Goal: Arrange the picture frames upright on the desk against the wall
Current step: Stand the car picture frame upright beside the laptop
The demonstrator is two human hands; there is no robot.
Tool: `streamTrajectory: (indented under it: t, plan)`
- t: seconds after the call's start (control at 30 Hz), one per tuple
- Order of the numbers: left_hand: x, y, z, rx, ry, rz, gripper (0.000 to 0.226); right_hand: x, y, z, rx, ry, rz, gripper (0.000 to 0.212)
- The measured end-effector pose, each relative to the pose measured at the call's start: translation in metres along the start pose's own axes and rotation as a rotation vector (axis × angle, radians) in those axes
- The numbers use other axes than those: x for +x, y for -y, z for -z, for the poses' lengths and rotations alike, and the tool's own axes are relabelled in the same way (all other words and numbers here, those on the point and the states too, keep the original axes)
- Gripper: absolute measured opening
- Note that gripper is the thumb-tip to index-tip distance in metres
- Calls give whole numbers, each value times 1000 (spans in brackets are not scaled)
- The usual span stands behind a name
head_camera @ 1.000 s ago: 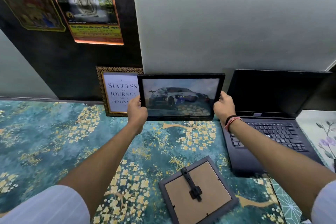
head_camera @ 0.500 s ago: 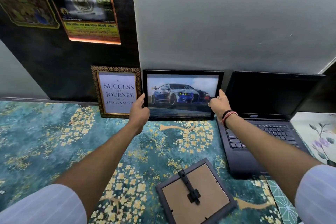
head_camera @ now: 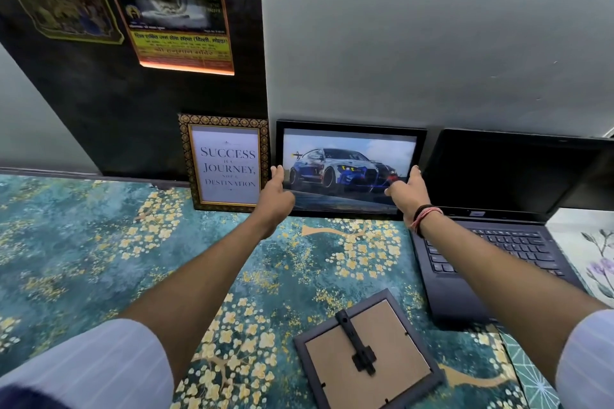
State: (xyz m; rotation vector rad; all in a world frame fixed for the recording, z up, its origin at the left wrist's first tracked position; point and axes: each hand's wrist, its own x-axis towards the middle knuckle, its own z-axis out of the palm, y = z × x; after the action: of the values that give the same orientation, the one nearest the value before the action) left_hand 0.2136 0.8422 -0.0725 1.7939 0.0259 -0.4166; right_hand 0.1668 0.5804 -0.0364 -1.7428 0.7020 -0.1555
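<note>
Picture frames are the job here, and two of the three already stand at the back edge of the desk, tipped against the wall so the lean keeps them up without their stands. Biggest is the car picture, a wide black frame standing on its long side, its bottom edge on the patterned desk cover and its top edge resting on the wall, between the quote frame on its left and the open laptop on its right. The gold-edged quote frame stands upright just beside it, against the dark wall panel.

The left hand is at the car picture's lower left edge and the right hand at its lower right edge, one per side, which I judge keeps it square while it settles. Both hands are loose, fingers spread and pointing up along the frame's sides, touching at most with the tips, not gripping.

Smallest, the square frame lies face down near the front edge, its stand upward, well apart from both hands and not yet placed.
</note>
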Motion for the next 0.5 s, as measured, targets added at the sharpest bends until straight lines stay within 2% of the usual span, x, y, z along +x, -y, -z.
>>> streamTrajectory:
  t: [0.3, 0.5]
  plan:
    - [0, -5, -6, 9, -38, -4, 90, 2, 1, 1, 30, 19, 10, 87]
    - [-4, -10, -13, 154, -32, -49, 83, 7, -3, 3, 25, 42, -15, 93]
